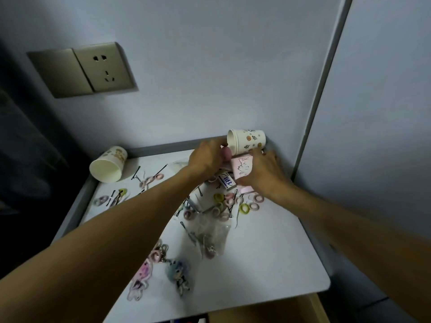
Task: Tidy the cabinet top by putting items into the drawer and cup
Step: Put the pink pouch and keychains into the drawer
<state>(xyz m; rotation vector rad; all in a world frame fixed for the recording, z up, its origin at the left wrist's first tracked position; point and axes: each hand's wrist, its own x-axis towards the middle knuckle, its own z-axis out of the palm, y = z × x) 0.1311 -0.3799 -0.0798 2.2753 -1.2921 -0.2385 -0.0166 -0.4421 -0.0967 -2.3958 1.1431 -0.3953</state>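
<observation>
A patterned paper cup (pixel 247 140) lies on its side at the back right of the white cabinet top (pixel 268 252). My left hand (pixel 206 157) grips its rim. Just below the cup, my right hand (pixel 263 174) holds a small pink card packet (pixel 242 167) with a line drawing. A second paper cup (pixel 108 164) lies tipped over at the back left. Several pastel hair ties (pixel 247 206), black hairpins (pixel 137 172) and a small white box with blue print (pixel 227 181) are scattered over the top.
Character keychains (pixel 161 269) and a clear plastic bag (pixel 210 236) lie near the front. The wall behind carries a socket plate (pixel 93 68). Wooden drawer edges (pixel 263 311) show under the cabinet's front edge. A grey frame (pixel 319 89) rises at the right.
</observation>
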